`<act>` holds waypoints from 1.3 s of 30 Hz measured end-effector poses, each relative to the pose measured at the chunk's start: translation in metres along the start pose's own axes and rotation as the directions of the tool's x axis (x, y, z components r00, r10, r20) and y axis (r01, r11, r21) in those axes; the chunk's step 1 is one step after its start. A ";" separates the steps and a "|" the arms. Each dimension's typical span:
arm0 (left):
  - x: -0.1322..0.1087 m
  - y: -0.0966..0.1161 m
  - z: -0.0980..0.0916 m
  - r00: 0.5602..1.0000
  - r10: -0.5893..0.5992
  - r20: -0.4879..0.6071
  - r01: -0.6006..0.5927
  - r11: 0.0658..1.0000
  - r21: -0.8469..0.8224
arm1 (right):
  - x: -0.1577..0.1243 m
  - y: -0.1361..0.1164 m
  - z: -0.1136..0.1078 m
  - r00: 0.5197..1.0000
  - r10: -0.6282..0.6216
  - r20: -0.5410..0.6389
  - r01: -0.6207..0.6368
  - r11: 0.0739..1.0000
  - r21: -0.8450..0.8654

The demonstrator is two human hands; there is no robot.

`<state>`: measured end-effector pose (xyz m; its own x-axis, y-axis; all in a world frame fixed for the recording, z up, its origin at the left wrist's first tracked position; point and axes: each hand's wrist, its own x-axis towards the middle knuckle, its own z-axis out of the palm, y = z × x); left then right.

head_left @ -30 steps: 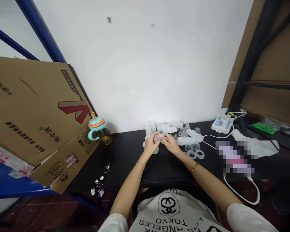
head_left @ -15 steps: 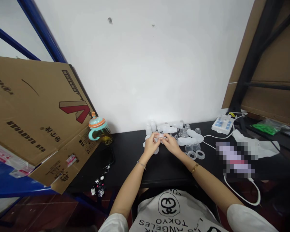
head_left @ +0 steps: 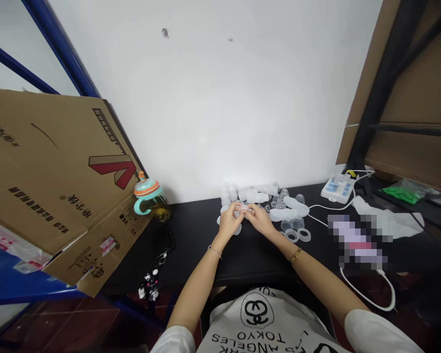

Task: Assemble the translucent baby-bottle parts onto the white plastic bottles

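The one view looks from the person's head, forward and down. It faces the white wall across the black table; the shirt is nearest, at the lower edge. Left hand and right hand appear farther, rather small, below the centre.

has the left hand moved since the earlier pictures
No, not noticeably: the left hand keeps its place relative to the white power strip; small finger motions can't be judged.
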<state>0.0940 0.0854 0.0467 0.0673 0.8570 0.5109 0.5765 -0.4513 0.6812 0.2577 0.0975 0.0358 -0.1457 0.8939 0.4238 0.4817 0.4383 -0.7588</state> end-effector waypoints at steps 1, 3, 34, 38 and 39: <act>0.000 0.000 0.000 1.000 0.002 0.002 -0.002 1.000 0.004 | 0.000 0.000 0.000 1.000 -0.001 -0.001 0.001 1.000 -0.003; 0.000 0.001 0.000 1.000 0.001 0.004 -0.001 1.000 0.018 | 0.000 0.000 0.000 1.000 0.004 0.000 -0.004 1.000 -0.005; 0.004 0.002 -0.001 0.993 -0.109 0.047 0.118 0.944 -0.307 | 0.009 0.004 0.005 0.951 0.243 0.189 -0.306 0.807 0.504; 0.004 0.002 -0.002 0.991 -0.133 0.029 0.136 0.943 -0.302 | 0.012 0.006 0.005 0.949 0.285 0.133 -0.310 0.782 0.540; 0.004 0.002 -0.002 0.990 -0.138 0.024 0.139 0.943 -0.301 | 0.013 0.007 0.005 0.948 0.297 0.118 -0.312 0.778 0.545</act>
<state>0.0936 0.0874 0.0516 0.0064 0.9169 0.3991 0.3081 -0.3815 0.8715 0.2549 0.1125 0.0332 -0.0967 0.9883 0.1179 -0.0503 0.1135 -0.9923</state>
